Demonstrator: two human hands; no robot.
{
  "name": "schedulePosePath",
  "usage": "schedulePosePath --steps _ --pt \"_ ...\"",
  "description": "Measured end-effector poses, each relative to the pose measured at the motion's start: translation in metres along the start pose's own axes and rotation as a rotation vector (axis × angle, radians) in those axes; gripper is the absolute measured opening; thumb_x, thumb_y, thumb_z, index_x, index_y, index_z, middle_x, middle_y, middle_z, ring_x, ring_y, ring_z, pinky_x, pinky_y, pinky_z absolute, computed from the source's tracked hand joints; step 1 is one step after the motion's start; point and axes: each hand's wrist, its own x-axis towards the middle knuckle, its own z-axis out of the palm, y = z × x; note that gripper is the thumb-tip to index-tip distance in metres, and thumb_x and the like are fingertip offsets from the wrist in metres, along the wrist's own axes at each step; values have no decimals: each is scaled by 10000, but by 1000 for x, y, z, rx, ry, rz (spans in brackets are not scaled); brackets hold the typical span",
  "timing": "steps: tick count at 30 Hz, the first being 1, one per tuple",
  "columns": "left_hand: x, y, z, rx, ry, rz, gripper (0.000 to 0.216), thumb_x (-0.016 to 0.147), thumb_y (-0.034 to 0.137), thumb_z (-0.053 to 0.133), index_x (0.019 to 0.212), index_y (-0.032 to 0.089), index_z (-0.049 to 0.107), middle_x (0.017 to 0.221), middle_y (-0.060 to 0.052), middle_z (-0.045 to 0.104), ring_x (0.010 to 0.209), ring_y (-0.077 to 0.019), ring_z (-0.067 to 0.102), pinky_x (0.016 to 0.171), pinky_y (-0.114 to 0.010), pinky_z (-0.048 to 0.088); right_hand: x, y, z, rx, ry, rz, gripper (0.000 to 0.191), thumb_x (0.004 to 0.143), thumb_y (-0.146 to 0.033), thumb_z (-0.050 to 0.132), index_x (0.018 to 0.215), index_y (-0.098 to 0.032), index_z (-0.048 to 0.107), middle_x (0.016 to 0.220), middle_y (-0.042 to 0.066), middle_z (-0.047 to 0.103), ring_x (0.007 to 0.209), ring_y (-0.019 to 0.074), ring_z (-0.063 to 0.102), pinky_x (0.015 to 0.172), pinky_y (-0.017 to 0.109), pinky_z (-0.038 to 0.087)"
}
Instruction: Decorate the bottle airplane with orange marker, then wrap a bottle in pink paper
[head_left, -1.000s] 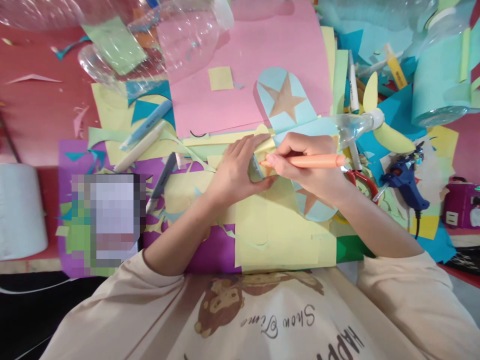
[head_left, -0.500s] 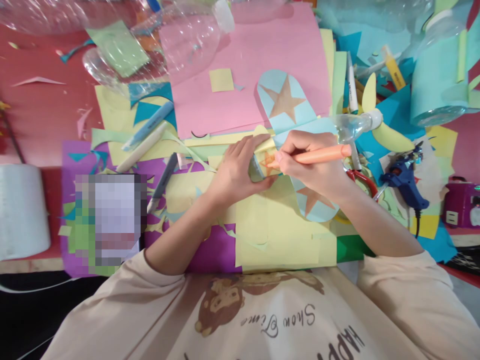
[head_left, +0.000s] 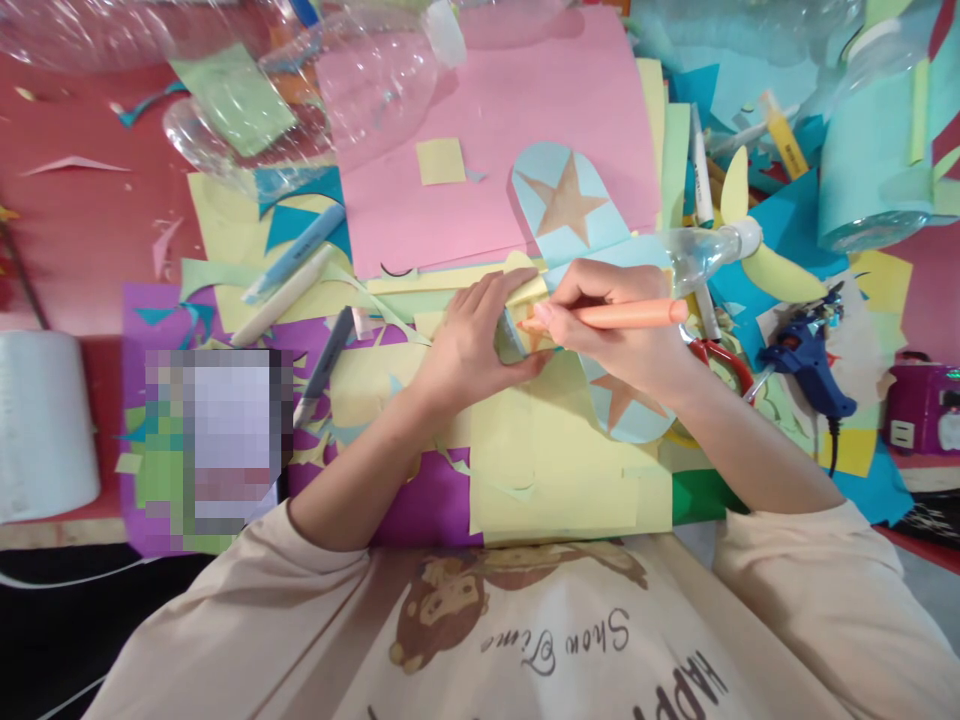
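A toy plane made from a plastic bottle (head_left: 701, 255) lies across the middle, its light-blue paper wing (head_left: 564, 200) bearing brown stars. Yellow propeller blades (head_left: 784, 275) sit at the white-capped end on the right. My left hand (head_left: 472, 345) grips the plane's tail end, fingers on the far side and thumb on the near side. In my right hand (head_left: 619, 325) is an orange marker (head_left: 645, 314), its tip against an orange-coloured patch (head_left: 534, 335) on the yellow paper there. The hand covers part of the plane's body and near wing.
A blue glue gun (head_left: 810, 360) and red-handled scissors (head_left: 724, 365) lie at the right. Clear bottles (head_left: 382, 90) stand along the back. Markers (head_left: 296, 250) and paper scraps are scattered left, near a blurred-out rectangle (head_left: 229, 430). A pink sheet (head_left: 480, 90) lies behind the plane.
My right hand and the orange marker have shifted slightly left, with the tip nearer my left hand. My left hand and the plane stay in about the same place.
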Motion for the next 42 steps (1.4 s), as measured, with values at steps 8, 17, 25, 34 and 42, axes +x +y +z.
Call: schedulePosePath --steps 8,17,25,34,42 --pt "-1 -1 1 4 6 -4 631 773 463 653 1313 232 422 1227 -112 617 1130 -296 605 929 -444 511 1 0 -2 20 29 6 299 865 -255 607 618 -183 456 543 -71 502 507 46 402 488 205 300" --pt "-1 -2 0 -11 -14 -4 633 779 470 652 1315 236 412 1238 -112 605 1142 -296 596 948 -446 495 1 0 -2 -5 28 30 290 857 -284 586 614 -194 455 541 -69 482 505 55 382 495 210 324" --pt "-1 -2 1 -15 -8 -5 633 781 478 646 1314 244 400 1227 -110 605 1140 -300 595 942 -449 491 0 -2 -2 -38 5 52 298 853 -263 582 601 -194 440 535 -68 463 508 54 361 496 214 296" --pt "0 -3 -1 -16 -26 18 633 784 459 639 1326 237 399 1228 -114 610 1137 -304 597 931 -458 500 1 -4 0 -70 -17 85 301 862 -324 610 628 -184 485 551 -65 488 514 51 373 504 224 301" --pt "0 -3 -1 -17 -23 8 642 782 467 652 1328 235 409 1242 -111 606 1143 -294 596 942 -449 503 1 -2 -1 -59 16 43 288 860 -280 579 617 -194 451 547 -68 472 516 58 374 504 221 298"
